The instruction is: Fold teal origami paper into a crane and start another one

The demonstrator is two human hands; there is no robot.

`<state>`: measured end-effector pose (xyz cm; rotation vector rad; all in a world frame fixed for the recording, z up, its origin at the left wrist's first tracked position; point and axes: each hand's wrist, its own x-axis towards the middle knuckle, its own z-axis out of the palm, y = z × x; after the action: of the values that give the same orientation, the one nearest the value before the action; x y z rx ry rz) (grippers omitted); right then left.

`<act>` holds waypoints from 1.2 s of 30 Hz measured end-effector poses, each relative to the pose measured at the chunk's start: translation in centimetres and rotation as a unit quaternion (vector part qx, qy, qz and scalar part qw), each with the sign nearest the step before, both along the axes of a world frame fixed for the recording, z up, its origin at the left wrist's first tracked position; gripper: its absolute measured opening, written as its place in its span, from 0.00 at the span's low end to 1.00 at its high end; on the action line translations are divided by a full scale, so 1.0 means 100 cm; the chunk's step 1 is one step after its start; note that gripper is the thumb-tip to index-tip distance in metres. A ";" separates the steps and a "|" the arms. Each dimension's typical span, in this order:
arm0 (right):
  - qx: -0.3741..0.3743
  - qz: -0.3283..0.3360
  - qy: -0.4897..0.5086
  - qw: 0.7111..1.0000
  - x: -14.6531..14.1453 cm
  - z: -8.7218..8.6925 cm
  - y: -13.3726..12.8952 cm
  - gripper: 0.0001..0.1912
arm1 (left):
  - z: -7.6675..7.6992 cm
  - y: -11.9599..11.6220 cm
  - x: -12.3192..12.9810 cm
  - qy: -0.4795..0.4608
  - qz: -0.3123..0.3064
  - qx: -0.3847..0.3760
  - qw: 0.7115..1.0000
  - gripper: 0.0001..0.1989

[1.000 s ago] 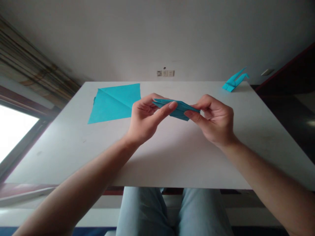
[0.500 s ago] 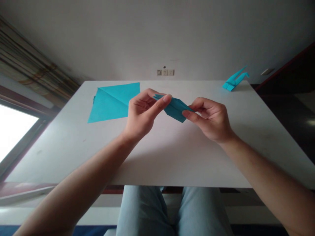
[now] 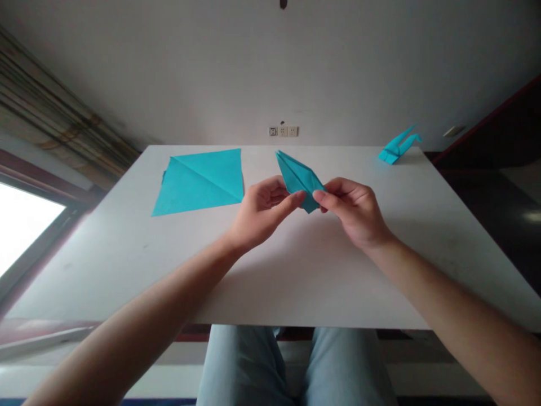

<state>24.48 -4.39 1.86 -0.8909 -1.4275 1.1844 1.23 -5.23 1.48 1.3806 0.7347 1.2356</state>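
A small blue folded paper (image 3: 297, 173), kite-shaped with a crease down its middle, is held above the table between both hands. Its long point faces away and to the left. My left hand (image 3: 267, 208) pinches its lower left edge, thumb on top and fingers behind. On the opposite side, my right hand (image 3: 353, 207) grips the right edge between thumb and fingers. The two thumbs are close together near the paper's lower tip. Parts of the fingers are hidden behind the paper.
Blue creased sheets (image 3: 203, 180) lie at the table's back left. A folded blue paper crane (image 3: 397, 149) stands at the back right corner. The white table (image 3: 321, 287) meets a wall with sockets (image 3: 283, 131). A curtain (image 3: 54, 101) and window are on the left.
My left hand has shifted from the paper's far point down to its lower edge, baring that point. The paper has turned so its long tip aims more away from me.
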 end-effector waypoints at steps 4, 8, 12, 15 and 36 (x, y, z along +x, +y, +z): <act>-0.038 0.043 -0.006 0.998 0.000 0.001 -0.003 0.32 | 0.007 -0.001 -0.003 0.072 0.037 0.020 0.996 0.26; -0.016 0.035 -0.016 0.999 0.001 0.002 -0.001 0.32 | 0.014 -0.001 -0.007 0.132 0.018 0.046 0.990 0.27; 0.034 0.035 -0.050 0.998 0.002 0.002 0.000 0.33 | 0.015 0.000 -0.008 0.152 0.027 0.036 0.987 0.31; 0.038 0.053 -0.061 0.996 0.002 0.000 -0.001 0.33 | 0.014 0.000 -0.008 0.159 0.041 0.063 0.984 0.33; 0.084 0.023 0.004 0.996 0.004 -0.011 0.000 0.27 | -0.004 0.003 -0.003 0.049 0.075 0.153 0.984 0.23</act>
<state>24.87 -4.36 0.74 -0.7405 -1.5242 1.0826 0.96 -4.94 1.11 1.6710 0.7482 1.4525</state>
